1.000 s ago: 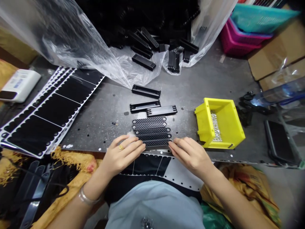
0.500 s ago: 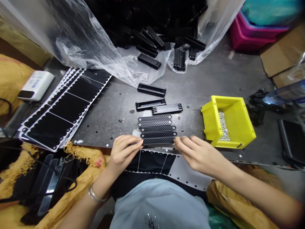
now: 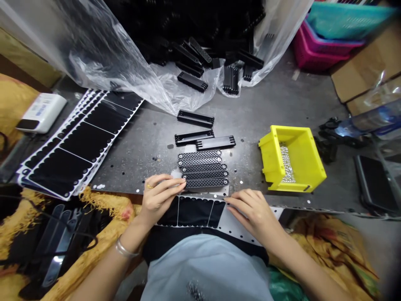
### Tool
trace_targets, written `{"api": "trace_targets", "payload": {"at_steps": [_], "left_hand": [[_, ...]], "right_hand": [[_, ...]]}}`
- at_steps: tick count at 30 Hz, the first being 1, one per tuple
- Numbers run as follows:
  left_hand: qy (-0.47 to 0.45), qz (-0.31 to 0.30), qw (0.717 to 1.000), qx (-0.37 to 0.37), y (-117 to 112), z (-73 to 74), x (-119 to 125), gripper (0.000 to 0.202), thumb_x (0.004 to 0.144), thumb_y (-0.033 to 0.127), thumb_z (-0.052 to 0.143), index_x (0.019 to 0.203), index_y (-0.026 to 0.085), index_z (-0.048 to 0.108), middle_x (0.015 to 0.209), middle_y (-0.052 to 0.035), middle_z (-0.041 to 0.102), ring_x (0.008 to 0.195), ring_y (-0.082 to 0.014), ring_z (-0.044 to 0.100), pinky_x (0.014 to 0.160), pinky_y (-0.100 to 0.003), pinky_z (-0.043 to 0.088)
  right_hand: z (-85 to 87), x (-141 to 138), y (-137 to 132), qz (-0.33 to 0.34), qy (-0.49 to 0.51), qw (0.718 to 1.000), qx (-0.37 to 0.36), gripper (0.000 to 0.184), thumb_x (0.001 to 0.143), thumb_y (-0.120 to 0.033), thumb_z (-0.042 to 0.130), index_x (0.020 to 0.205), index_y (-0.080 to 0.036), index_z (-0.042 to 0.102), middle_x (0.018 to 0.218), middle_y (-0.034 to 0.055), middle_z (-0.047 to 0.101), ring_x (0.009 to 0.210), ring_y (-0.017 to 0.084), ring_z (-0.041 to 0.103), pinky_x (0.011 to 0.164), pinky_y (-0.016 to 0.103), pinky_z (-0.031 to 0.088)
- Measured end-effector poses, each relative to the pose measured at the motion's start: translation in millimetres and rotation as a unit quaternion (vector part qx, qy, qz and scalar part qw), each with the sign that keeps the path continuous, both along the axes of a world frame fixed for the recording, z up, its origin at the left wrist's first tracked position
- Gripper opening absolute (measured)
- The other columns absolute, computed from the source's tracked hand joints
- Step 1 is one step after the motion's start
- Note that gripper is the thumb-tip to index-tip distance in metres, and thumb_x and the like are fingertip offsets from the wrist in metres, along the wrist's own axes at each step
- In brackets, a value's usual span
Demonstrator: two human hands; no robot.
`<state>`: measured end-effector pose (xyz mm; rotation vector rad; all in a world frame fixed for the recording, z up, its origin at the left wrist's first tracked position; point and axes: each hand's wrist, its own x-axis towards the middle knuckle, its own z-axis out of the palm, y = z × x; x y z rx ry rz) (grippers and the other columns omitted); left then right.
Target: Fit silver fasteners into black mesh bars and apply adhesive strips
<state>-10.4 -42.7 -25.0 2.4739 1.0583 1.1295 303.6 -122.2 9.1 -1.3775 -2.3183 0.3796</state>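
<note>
Several narrow black plastic bars (image 3: pixel 203 168) with a diamond lattice and holes at their ends lie in a row, long sides together. At the left end of the nearest bar, my left hand (image 3: pixel 161 198) has its fingers pressed together, gripping or touching that end. My right hand (image 3: pixel 252 211) hovers at the right end of the black part of a sticker sheet (image 3: pixel 194 212) on my lap, thumb and forefinger slightly apart. Whether a fingertip touches the sheet I cannot tell. Behind the row lie more black bars (image 3: pixel 216 142), some hollow side up.
On the right stands a yellow bin (image 3: pixel 305 159) holding small shiny metal parts. A stack of black sticker sheets (image 3: pixel 81 144) lies left, near a white device (image 3: pixel 44 110). At the back, a clear plastic bag (image 3: pixel 125 62) spills black bars. A dark phone-like slab (image 3: pixel 376 182) lies far right.
My right hand has left the right end of the nearest bar and come down toward the sticker sheet on my lap. My left hand stays at the bar's left end. The view shifted slightly.
</note>
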Motion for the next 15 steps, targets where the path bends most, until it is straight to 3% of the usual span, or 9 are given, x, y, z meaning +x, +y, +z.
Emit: {"api": "trace_targets", "payload": {"at_steps": [3, 7, 12, 15], "left_hand": [[-0.009, 0.052, 0.999, -0.004, -9, -0.9, 8, 0.026, 0.093, 0.013, 0.073, 0.113, 0.03, 0.075, 0.108, -0.0016, 0.081, 0.104, -0.0204, 0.066, 0.091, -0.041, 0.049], [-0.002, 0.046, 0.999, -0.025, -12, 2.6, 12, 0.022, 0.095, 0.015, 0.071, 0.111, 0.031, 0.076, 0.106, -0.0009, 0.081, 0.104, -0.0198, 0.067, 0.091, -0.04, 0.05], [0.084, 0.035, 0.994, 0.058, -12, 10.1, 5, 0.034, 0.1, 0.012, 0.062, 0.125, 0.033, 0.071, 0.109, 0.003, 0.083, 0.105, -0.0171, 0.072, 0.102, -0.04, 0.041], [0.085, 0.079, 0.989, 0.091, -15, 9.3, 4, 0.038, 0.097, 0.014, 0.068, 0.13, 0.032, 0.068, 0.111, 0.0017, 0.082, 0.11, -0.0193, 0.073, 0.103, -0.041, 0.041]], "right_hand": [[-8.1, -3, -9, -0.03, 0.043, 0.999, -0.008, 0.014, 0.104, -0.017, 0.057, 0.111, -0.021, 0.068, 0.104, 0.0065, 0.071, 0.096, 0.02, 0.063, 0.083, 0.036, 0.043], [-7.4, -4, -14, -0.021, 0.076, 0.997, -0.01, 0.016, 0.104, -0.014, 0.055, 0.113, -0.022, 0.066, 0.115, 0.0074, 0.072, 0.105, 0.021, 0.066, 0.091, 0.038, 0.044], [-7.2, -6, -14, 0.003, 0.083, 0.997, 0.003, 0.018, 0.103, -0.013, 0.055, 0.111, -0.022, 0.067, 0.109, 0.0064, 0.074, 0.1, 0.02, 0.068, 0.088, 0.038, 0.044], [-10.1, -7, -15, 0.004, 0.089, 0.996, 0.01, 0.018, 0.102, -0.012, 0.056, 0.111, -0.021, 0.068, 0.108, 0.0061, 0.074, 0.098, 0.02, 0.068, 0.088, 0.037, 0.044]]}}
